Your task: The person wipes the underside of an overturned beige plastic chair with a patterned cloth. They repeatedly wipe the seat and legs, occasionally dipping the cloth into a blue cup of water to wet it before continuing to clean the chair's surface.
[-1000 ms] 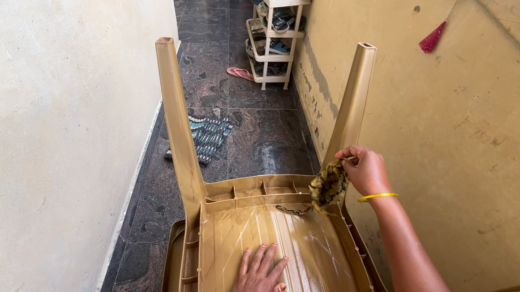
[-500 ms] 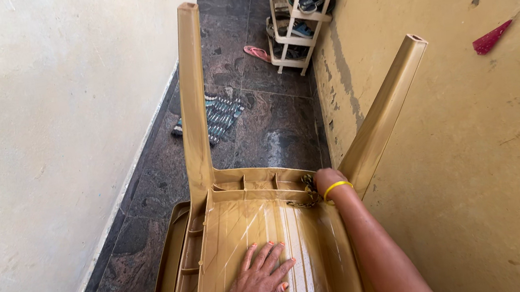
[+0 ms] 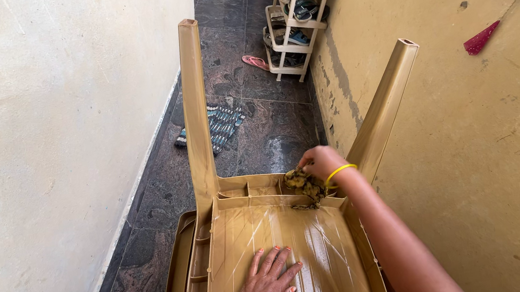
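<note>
While my left hand [image 3: 268,287] lies flat and open at six o'clock, steadying the upturned plastic chair [image 3: 270,241], I keep my right hand [image 3: 321,162] bunched on the patterned cloth [image 3: 303,185] at one o'clock, pressing firmly into the ribbed corner by the leg [image 3: 381,107].

Tan plastic chair [image 3: 263,236]; yellow-brown mottled cloth [image 3: 303,182]; dark speckled floor [image 3: 271,132].
</note>
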